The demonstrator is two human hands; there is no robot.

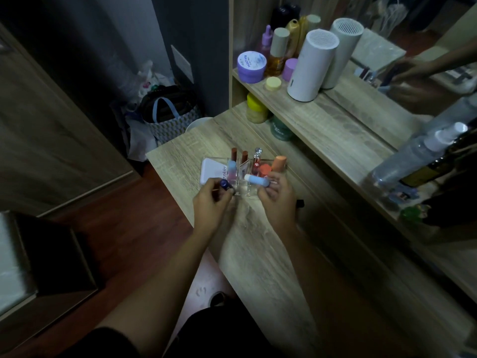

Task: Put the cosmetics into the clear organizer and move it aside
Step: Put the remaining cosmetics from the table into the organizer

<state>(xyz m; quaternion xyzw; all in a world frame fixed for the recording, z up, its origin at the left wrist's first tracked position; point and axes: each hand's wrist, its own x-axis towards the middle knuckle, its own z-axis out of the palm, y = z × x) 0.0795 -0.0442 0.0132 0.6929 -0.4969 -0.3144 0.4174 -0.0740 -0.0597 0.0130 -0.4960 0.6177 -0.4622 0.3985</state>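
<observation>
A clear organizer (242,190) stands on the wooden dressing table (258,241), in front of both hands. Several cosmetics stand upright in it: two brown-red lipsticks (239,155), a red bottle with a silver cap (256,161), an orange tube (279,162) and a pink-blue tube (232,170). My left hand (210,202) grips a dark blue tube (225,184) at the organizer's near left corner. My right hand (275,196) holds a light blue tube (258,180) lying sideways over the organizer's near compartments. A white flat case (213,169) lies against the organizer's left side.
A raised shelf (322,120) behind carries a white cylinder (311,65), a purple jar (251,63) and several bottles. A yellow-lidded jar (256,108) stands under it. A spray bottle (418,153) and mirror are at right. Bags (165,117) sit on the floor left.
</observation>
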